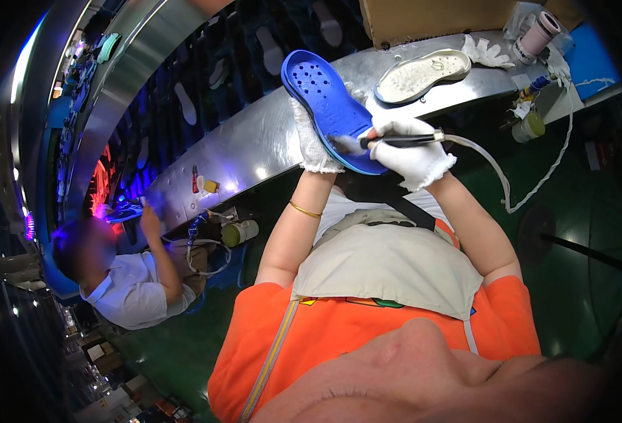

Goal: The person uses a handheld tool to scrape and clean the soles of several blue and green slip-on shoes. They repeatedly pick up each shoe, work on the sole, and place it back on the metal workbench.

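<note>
A blue shoe sole (328, 99) with a raised rim and small holes in its heel end is tilted up over the metal ledge. My left hand (313, 144), in a white knit glove, grips it from beneath along its left edge. In my right hand (411, 156), also gloved, is a brush with a black handle (406, 141) and a pale hose at its back end. Its greyish bristles (346, 145) touch the inside of the sole near the lower end. To the right, a cream sole with a pale blue edge (422, 75) lies on the ledge.
Beyond the metal ledge (254, 158), a dark conveyor carries several soles (185, 103). A cardboard box (431, 21), a loose white glove (487, 53) and a pinkish cylinder (538, 34) stand around the far right. The hose (496, 166) loops down. A co-worker (138, 285) sits at left.
</note>
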`<state>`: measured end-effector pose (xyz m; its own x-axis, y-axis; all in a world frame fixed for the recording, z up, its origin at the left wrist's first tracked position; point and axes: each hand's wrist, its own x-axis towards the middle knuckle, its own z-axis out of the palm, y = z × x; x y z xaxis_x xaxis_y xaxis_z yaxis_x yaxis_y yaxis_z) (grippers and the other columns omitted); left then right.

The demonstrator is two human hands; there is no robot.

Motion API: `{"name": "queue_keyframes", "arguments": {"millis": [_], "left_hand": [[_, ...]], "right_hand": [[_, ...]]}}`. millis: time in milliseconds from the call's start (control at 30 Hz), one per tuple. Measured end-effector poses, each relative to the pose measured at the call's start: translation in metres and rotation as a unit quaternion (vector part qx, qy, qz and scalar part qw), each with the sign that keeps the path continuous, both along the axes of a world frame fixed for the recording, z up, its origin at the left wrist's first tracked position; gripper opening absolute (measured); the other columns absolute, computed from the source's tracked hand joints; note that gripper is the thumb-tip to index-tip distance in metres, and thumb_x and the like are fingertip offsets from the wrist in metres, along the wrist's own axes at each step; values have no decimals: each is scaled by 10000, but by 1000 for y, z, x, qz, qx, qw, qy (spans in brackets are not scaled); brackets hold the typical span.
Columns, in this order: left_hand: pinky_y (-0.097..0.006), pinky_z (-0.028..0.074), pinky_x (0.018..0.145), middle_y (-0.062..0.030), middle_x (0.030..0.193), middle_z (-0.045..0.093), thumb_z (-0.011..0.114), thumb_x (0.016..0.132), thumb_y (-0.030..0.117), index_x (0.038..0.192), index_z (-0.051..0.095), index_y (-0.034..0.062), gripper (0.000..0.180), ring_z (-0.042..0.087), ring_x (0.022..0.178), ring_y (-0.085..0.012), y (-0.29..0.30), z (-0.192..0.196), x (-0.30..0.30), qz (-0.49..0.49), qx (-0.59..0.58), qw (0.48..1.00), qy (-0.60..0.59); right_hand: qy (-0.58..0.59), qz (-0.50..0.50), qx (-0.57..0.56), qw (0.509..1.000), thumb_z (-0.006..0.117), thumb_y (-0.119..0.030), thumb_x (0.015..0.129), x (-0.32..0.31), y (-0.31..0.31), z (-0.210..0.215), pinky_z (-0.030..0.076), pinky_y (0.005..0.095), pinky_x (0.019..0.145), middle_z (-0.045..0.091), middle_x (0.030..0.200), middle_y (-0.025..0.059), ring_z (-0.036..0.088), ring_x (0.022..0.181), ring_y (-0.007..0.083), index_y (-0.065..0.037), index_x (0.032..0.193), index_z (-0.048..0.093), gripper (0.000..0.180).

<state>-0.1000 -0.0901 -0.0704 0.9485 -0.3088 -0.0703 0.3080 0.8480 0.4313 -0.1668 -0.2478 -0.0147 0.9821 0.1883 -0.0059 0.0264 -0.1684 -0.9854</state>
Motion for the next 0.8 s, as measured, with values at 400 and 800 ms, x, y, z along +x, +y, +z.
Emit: {"name": "queue_keyframes", "arguments": {"millis": [400, 800], "left_hand": [[-430, 424, 980, -110, 1230, 536, 396, 832, 686, 1302, 445, 104, 750, 524, 1114, -269, 2, 15, -15, -17, -13, 1000, 0], [-470, 407, 986, -153, 1294, 485, 330, 855, 685, 1346, 395, 98, 768, 503, 1141, -318, -1, -3, -5, -95, -141, 984, -46]], "right_hand": [[-1, -39, 149, 988, 620, -44, 800, 12, -11, -12, 498, 243, 745, 659, 869, 85, 606, 763, 101, 5, 923, 628, 133], [-51, -15, 171, 984, 642, 45, 754, -8, 1, -18, 478, 254, 794, 634, 883, 64, 591, 842, 97, -24, 914, 610, 176]]}}
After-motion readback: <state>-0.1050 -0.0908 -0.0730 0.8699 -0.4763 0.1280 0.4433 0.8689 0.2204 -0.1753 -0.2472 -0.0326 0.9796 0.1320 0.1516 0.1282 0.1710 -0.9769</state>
